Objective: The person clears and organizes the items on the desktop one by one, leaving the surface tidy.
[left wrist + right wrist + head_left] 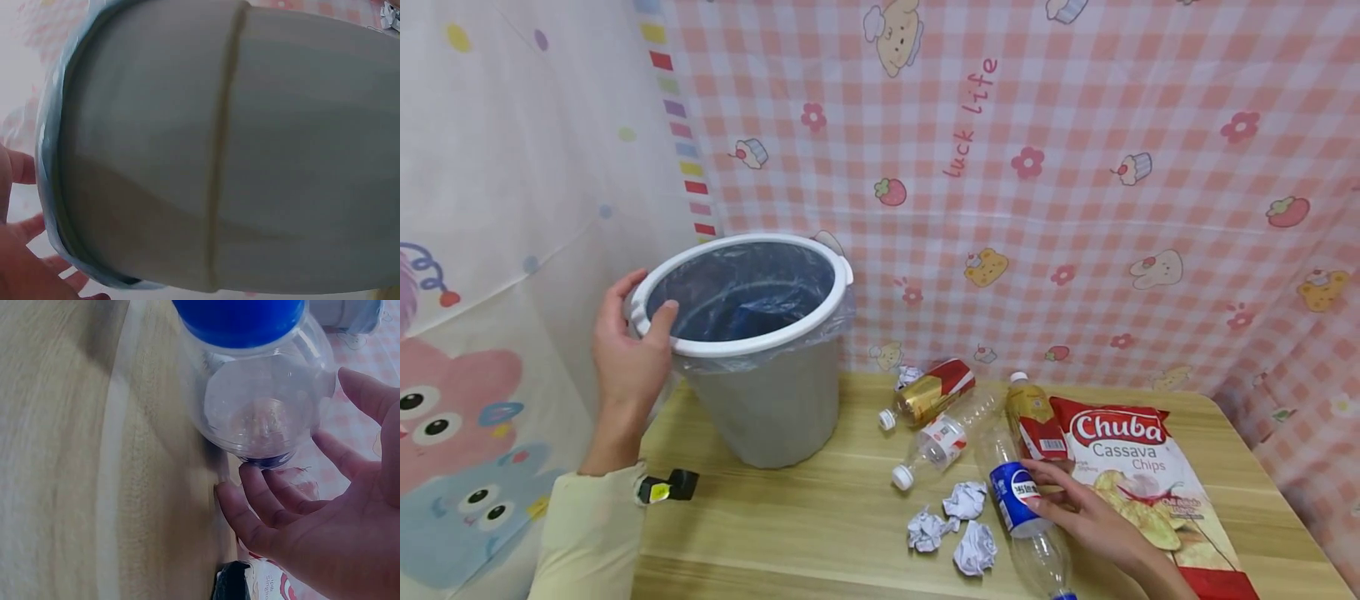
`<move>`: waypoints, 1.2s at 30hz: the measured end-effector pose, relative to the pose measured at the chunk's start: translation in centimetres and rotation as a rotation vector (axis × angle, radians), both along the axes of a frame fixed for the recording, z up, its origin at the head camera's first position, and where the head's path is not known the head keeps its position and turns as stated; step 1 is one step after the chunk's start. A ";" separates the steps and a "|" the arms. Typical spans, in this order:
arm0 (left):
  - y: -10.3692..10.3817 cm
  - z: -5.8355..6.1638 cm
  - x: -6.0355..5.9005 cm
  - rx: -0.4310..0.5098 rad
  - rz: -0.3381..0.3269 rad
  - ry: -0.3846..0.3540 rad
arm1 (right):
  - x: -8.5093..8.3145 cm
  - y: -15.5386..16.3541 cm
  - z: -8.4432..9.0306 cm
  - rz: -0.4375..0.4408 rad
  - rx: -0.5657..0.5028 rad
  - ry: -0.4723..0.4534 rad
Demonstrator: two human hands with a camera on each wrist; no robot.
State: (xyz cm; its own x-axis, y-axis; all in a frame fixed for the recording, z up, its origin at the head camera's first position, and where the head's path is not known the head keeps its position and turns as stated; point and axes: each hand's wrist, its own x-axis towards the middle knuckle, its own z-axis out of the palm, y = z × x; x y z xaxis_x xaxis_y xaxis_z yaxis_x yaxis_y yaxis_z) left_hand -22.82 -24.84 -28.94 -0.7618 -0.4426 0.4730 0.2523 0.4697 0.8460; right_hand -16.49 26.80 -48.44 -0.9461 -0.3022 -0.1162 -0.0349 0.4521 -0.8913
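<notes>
My left hand (632, 354) grips the white rim of a grey trash bin (767, 408), thumb over the rim and fingers outside. A clear plastic bag lines the bin. My right hand (1090, 521) is at a clear plastic bottle with a blue label (1017, 500), which lies on the table. Its fingertips reach the label, and the fingers spread loosely beside the bottle. Seen from the right wrist, the bottle's blue cap (240, 322) is close to the camera, with the thumb near the bottle's side. A gold-and-red bottle (1037, 417) lies just beyond that hand.
Left of the blue-labelled bottle lie crumpled papers (964, 500), a clear bottle with a red-and-white label (946, 440) and another gold-and-red bottle (936, 392). A bag of cassava chips (1150, 483) lies at the right. The wooden table (760, 533) meets a pink checked curtain (1075, 208).
</notes>
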 end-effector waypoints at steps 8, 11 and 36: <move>-1.2 -0.2 -0.7 0.078 -0.052 -0.131 | 0.1 0.1 -0.7 0.045 -0.067 -0.008; -1.4 -0.4 -1.0 0.105 -0.068 -0.157 | 0.2 0.0 -0.8 0.058 -0.077 -0.014; -1.8 -1.1 -2.3 0.233 -0.134 -0.277 | 0.1 -1.0 -0.7 0.038 -0.006 -0.014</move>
